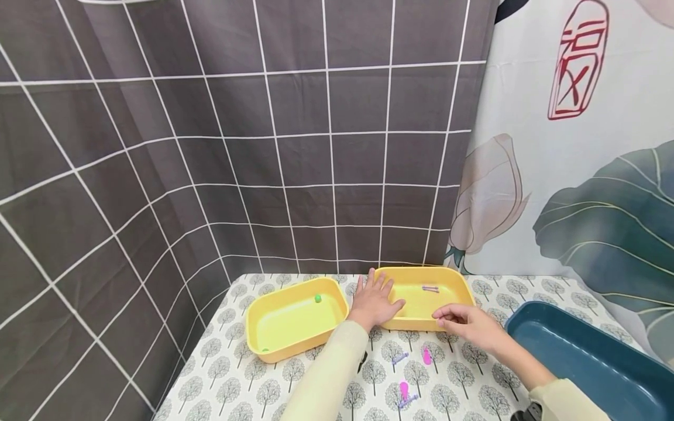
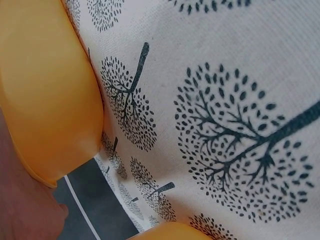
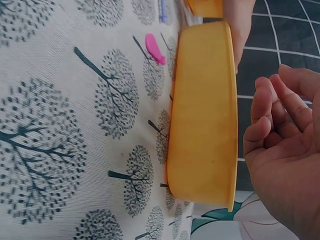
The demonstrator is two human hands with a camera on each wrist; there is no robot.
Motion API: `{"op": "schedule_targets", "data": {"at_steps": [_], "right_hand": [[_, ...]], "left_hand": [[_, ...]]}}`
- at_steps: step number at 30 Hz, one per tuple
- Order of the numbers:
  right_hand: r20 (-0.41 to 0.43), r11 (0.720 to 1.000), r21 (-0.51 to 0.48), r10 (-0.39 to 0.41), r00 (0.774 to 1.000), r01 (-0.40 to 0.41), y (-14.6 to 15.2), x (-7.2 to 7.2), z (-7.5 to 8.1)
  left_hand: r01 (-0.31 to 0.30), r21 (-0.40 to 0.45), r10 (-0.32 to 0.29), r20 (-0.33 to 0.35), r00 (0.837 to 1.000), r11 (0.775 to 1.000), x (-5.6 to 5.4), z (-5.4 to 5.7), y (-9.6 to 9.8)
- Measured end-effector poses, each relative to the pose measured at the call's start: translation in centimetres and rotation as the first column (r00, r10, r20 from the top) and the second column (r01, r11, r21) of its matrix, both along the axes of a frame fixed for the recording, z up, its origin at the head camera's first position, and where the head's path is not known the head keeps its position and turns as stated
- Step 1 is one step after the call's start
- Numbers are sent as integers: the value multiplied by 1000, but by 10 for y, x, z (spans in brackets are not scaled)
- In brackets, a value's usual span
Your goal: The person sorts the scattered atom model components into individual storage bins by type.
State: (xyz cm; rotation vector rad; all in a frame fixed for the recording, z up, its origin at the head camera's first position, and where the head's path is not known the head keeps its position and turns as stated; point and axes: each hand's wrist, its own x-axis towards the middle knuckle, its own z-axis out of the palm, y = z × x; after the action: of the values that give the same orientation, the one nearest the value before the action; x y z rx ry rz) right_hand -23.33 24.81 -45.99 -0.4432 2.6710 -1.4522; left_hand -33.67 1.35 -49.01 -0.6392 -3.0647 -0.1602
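Note:
In the head view, my left hand (image 1: 372, 299) has its fingers spread over the left side of a yellow bin (image 1: 421, 323). My right hand (image 1: 471, 324) hovers at that bin's near right rim. Its fingers are loosely bent with the thumb close by, and nothing shows between them in the right wrist view. Inside the bin lies a small lavender piece (image 1: 430, 289). On the cloth in front are a pink piece (image 1: 426, 355), a second pink piece (image 1: 403, 390), and two lavender pieces, one nearer the bin (image 1: 400, 358) and one closer to me (image 1: 408, 401).
Left of the hands stands another yellow bin (image 1: 281, 351) holding a green piece (image 1: 317, 298) and a smaller green bit at its near corner. A large dark blue tub (image 1: 584, 351) takes up the right side. A tree-patterned cloth (image 1: 231, 374) covers the table, and a dark gridded curtain (image 1: 295, 164) hangs behind.

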Motion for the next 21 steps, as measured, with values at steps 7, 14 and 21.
{"op": "schedule_targets", "data": {"at_steps": [7,14,21], "right_hand": [[-53,993,-47,109,993,-111,0,6,-8],[-87,967,-87,231,969,-238,-3,15,-18],[-51,956,-109,270,962,-274,-8,27,-27]], "left_hand": [[-2,-11,2,-2,1000,1000,1,1,0],[-2,-6,2,-6,1000,1000,3,2,-1],[0,-6,0,-9,1000,1000,3,3,-1]]}}
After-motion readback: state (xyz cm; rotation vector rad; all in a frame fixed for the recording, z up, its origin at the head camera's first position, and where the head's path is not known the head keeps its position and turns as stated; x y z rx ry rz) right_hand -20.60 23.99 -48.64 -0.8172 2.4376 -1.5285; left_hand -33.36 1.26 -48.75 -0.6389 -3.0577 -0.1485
